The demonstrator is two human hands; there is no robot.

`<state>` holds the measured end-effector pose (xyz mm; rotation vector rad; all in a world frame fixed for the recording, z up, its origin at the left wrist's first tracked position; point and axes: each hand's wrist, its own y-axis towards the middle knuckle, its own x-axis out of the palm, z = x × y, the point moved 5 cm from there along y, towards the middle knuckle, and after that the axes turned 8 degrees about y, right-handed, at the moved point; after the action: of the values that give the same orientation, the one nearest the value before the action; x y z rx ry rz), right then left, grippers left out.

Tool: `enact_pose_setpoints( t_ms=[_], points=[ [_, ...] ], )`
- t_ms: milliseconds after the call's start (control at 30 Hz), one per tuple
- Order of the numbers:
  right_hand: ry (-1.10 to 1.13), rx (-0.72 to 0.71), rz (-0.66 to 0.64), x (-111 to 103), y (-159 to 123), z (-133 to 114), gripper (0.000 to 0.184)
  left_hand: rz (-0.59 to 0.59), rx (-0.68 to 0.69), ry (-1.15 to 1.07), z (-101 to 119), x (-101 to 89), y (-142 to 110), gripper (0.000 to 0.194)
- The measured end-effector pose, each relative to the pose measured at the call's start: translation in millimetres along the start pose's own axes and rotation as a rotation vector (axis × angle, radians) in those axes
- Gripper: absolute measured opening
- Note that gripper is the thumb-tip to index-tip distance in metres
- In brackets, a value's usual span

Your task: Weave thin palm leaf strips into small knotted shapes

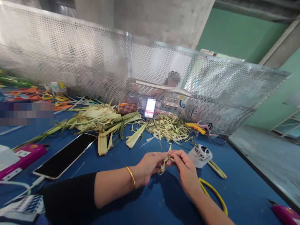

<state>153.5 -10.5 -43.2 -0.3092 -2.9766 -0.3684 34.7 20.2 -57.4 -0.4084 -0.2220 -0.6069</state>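
Narrow pale-yellow plant strip (167, 158): up it sits at the clock's centre, above the blue tabletop (126, 157).
Left hand (148, 167): thumb and fingers gripping its left side.
Right hand (186, 168): thumb and forefinger pinched on it at three o'clock.
Loose ends (170, 148): poking out at twelve and seven; middle looks knotted, so partly worked, I'd judge.
Heap of small curled yellow-green pieces (167, 128): twelve o'clock; whether finished, can't tell.
Long flat green-yellow leaves (93, 117): ten o'clock, plenty apparently unworked.
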Motion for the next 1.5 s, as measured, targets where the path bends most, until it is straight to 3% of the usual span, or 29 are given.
enact_pose_setpoints(
  t_ms=[167, 333, 600, 733, 800, 900, 1000, 1100, 1267, 1500],
  points=[
    [-0.064, 0.024, -0.001, 0.2, 0.4, -2.4, 0.028, 0.035, 0.009, 0.046, 4.8, -4.6, 2.1, 0.03],
    [-0.131, 0.048, 0.103, -14.2, 5.0, -1.8, 0.031, 0.102, -0.002, 0.245, 13.2, -8.0, 1.5, 0.015],
    [-0.356, 0.028, 0.143, -28.2, 11.6, 2.5, 0.033, 0.027, -0.019, 0.55, 12.6, -10.8, 4.8, 0.013],
    [-0.36, 0.032, -0.03, -16.0, 9.7, 4.0, 0.03, -0.05, -0.05, 0.699, 9.9, -7.1, 1.6, 0.017],
    [-0.347, 0.094, -0.125, -7.2, 6.3, 7.3, 0.027, -0.098, -0.061, 0.747, 7.7, -3.0, -0.9, 0.015],
    [-0.305, 0.18, -0.165, 2.4, 1.0, 10.9, 0.021, -0.165, -0.058, 0.777, 3.9, 4.3, -4.3, 0.009],
    [-0.275, 0.216, -0.131, 7.9, -2.7, 11.7, 0.017, -0.182, -0.071, 0.765, 0.2, 9.2, -6.2, 0.006],
    [-0.292, 0.144, -0.069, 9.3, -3.8, 7.6, 0.007, -0.159, -0.095, 0.746, -1.4, 10.3, -6.6, 0.005],
    [-0.281, 0.095, 0.012, 3.5, -2.6, 1.9, 0.013, -0.184, -0.149, 0.722, -2.4, 5.2, -4.4, 0.011],
    [0.118, 0.157, 0.079, -5.2, 1.1, -3.2, 0.022, -0.129, -0.141, 0.666, 11.8, -5.7, -0.8, 0.018]
  ],
)
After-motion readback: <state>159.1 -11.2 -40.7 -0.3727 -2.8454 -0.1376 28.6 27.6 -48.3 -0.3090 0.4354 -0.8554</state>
